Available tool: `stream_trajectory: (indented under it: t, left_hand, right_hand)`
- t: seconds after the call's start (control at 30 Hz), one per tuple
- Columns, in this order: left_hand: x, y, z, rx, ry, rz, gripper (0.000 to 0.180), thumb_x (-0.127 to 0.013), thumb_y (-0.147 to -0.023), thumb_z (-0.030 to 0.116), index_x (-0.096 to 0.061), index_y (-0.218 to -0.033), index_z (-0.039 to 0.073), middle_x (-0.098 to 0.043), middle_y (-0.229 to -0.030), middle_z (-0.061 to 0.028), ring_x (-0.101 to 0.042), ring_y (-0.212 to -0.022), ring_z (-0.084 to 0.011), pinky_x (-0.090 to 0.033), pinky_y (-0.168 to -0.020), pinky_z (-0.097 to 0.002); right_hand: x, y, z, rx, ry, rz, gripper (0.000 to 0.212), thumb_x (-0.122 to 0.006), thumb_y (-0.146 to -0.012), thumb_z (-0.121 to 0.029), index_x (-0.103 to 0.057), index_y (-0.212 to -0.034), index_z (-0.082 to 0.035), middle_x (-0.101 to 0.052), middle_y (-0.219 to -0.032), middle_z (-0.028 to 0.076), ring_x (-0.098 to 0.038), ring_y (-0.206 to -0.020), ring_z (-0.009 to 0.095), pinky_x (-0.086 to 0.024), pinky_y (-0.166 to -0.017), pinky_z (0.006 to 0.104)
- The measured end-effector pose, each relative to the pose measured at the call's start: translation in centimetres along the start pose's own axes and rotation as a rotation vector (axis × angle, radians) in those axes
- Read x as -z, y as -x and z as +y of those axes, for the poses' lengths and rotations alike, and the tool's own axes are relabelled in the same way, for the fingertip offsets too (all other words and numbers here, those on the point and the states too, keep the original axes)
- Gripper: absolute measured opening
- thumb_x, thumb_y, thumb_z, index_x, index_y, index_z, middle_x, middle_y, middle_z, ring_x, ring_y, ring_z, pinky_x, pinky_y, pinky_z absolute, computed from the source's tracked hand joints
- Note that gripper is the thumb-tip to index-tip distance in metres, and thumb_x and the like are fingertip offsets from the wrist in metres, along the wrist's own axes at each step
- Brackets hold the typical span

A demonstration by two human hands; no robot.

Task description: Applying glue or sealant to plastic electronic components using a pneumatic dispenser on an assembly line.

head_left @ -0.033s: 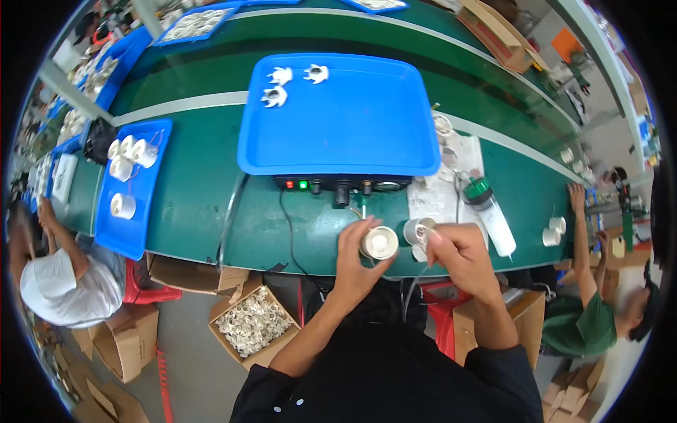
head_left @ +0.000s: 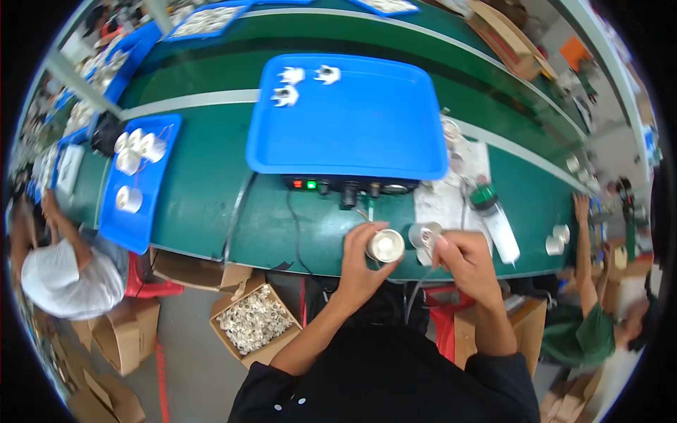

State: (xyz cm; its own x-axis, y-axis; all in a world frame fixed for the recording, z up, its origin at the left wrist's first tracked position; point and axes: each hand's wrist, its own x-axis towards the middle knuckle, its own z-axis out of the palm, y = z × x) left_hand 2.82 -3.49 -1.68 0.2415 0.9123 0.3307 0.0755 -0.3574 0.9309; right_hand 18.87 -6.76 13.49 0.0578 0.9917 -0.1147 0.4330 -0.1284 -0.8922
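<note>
My left hand is closed around a round white cup-shaped part, fingers and thumb on its sides. The cup's open face, with a pale disc inside, is turned up. My right hand is pinched just right of a second white cylindrical part, which is by the bench's near edge. What sits between those fingertips is too small to make out. A thin grey tube or cable hangs below that hand; whether the fingers hold it is unclear.
A blue tray with three white pronged parts rests on a black control box. To the right lies a green-capped syringe. Another blue tray at left holds white cups. Co-workers sit at both sides; a carton of small parts is below.
The whole view has shifted slightly, so the bench and trays appear a little further right. Both hands keep nearly the same grip and place relative to the parts.
</note>
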Motion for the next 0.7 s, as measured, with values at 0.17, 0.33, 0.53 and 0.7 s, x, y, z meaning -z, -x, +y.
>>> stream_trajectory:
  t: [0.17, 0.33, 0.53, 0.7]
  left_hand:
    - [0.0, 0.7, 0.4, -0.116, 0.082, -0.017, 0.033, -0.08, -0.07, 0.012, -0.063, -0.097, 0.009, -0.06, -0.12, -0.011, -0.049, -0.117, -0.0324, -0.038, -0.101, -0.043]
    - [8.5, -0.2, 4.0, 0.081, 0.06, 0.296, 0.067, -0.082, -0.069, 0.013, -0.047, -0.126, 0.006, -0.056, -0.126, -0.0099, -0.05, -0.12, -0.0248, -0.036, -0.104, -0.0379]
    - [25.8, -8.4, -3.3, 0.048, -0.83, 0.773, 0.061, -0.081, -0.072, 0.023, -0.054, -0.122, 0.004, -0.053, -0.123, -0.0184, -0.046, -0.121, -0.0345, -0.036, -0.103, -0.0429]
    - [40.5, -9.2, -10.9, 0.189, -1.125, 0.822, 0.062, -0.081, -0.066, 0.047, -0.063, -0.119, 0.02, -0.047, -0.134, -0.0252, -0.044, -0.125, -0.0401, -0.032, -0.106, -0.0476]
  right_hand:
    - [-0.4, 4.2, 5.6, -0.273, -0.092, 0.165, 0.038, -0.052, -0.096, -0.022, -0.06, -0.066, -0.001, -0.052, -0.055, 0.001, -0.045, -0.048, 0.007, -0.033, -0.045, 0.0229]
    - [-3.0, 7.0, 7.6, -0.378, -0.303, 0.178, 0.036, -0.052, -0.098, -0.024, -0.054, -0.068, -0.004, -0.048, -0.056, -0.001, -0.041, -0.048, 0.007, -0.03, -0.045, 0.0233]
    - [-1.5, 5.3, 2.4, -0.334, -0.023, 0.058, 0.031, -0.056, -0.096, -0.02, -0.051, -0.074, 0.001, -0.046, -0.064, 0.001, -0.041, -0.063, 0.01, -0.037, -0.058, 0.0276]
    - [-0.3, 3.8, 4.8, -0.102, 0.06, 0.146, 0.024, -0.058, -0.092, -0.014, -0.065, -0.078, 0.003, -0.057, -0.06, 0.003, -0.05, -0.056, 0.007, -0.038, -0.052, 0.0228]
